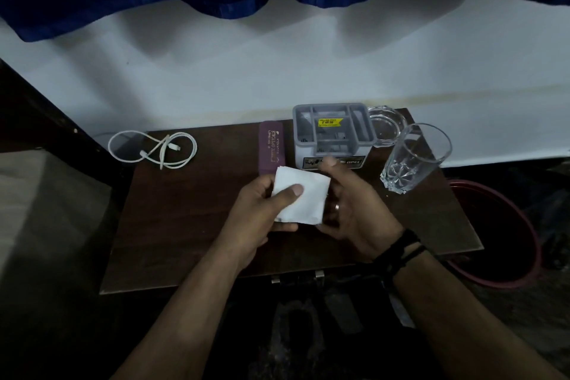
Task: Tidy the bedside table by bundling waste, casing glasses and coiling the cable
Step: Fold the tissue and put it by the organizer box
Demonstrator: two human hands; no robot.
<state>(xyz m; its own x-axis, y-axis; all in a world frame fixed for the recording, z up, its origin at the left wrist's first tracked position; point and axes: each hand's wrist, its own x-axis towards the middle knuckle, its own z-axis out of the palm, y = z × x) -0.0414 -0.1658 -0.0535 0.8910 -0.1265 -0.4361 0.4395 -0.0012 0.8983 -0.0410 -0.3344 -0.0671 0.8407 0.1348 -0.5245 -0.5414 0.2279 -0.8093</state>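
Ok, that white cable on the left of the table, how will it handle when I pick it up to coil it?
The white cable lies in loose, overlapping loops, so it is probably floppy and will sag from a hand. It looks thin, so likely light. Its two free plug ends may swing or snag in the loops.

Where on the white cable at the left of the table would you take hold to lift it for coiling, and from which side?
Grip the white cable where its strands cross near the two connectors, coming down from above. It lies flat in loose loops on the table with open space around it, so a pinch at the crossing probably gathers several strands at once and keeps the loops from unravelling.
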